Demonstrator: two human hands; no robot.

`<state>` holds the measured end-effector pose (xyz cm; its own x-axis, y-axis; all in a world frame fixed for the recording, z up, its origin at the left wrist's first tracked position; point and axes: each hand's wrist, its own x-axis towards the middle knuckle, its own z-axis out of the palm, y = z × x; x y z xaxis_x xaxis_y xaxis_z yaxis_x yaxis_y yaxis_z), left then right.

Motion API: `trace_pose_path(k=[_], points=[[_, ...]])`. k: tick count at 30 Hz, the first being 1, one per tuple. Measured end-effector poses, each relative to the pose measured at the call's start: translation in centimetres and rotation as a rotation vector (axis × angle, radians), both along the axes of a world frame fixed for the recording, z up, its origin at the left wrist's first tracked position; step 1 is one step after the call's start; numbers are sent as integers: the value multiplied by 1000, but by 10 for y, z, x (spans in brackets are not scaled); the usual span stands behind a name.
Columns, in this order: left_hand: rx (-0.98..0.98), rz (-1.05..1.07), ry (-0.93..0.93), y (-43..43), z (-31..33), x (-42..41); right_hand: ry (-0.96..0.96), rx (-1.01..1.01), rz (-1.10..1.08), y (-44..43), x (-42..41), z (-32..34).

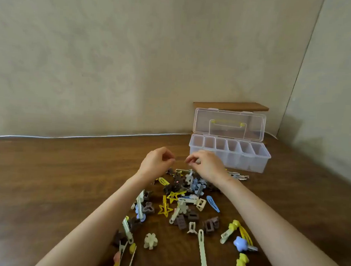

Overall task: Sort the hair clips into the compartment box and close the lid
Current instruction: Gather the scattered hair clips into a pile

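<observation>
While left hand (pixel 157 162) and right hand (pixel 208 164) pinch above hair clips (pixel 173 196), grip contents unclear

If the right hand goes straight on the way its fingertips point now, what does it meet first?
Probably the left hand: the right hand has its curled fingertips turned toward it, with only a small gap between the two. Depth is unclear, so it might pass just beside it.

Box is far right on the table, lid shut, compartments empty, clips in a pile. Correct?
No: the head view shows the lid standing open, not shut. The box is far right, its compartments look empty, and the clips lie piled on the table.
</observation>
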<state>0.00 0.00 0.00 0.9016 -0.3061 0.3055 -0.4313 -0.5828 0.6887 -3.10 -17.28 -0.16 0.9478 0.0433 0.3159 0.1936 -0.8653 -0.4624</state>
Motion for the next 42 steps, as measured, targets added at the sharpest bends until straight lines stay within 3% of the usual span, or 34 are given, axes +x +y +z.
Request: trace_pose_path(k=[5,10,14,18,23,27,30,33,40,42], points=[[19,-22,-27,-4,-6,15,133,-230,-12,7,11,-6],[157,-99,-188,-20,-2,26,78,-282,-54,9,16,-9],[311,-141,-142,-41,2,38,88,-166,27,4,11,-4],[278,-99,-149,-50,6,50,96,-5,90,-5,10,8],[395,-129,-89,-52,7,55,70,-108,88,-5,12,-4],[319,-129,-54,-16,0,54,32,-66,45,-24,6,-9],[187,-108,51,24,-7,47,78,11,-7,-49,-4,-15],[69,-127,290,53,-14,33,198,67,-14,-59,-10,-19],[93,-281,504,15,-5,-9,411,253,204,-14,-18,-4],[61,-327,508,15,-1,-15,376,312,222,-14,-23,5]])
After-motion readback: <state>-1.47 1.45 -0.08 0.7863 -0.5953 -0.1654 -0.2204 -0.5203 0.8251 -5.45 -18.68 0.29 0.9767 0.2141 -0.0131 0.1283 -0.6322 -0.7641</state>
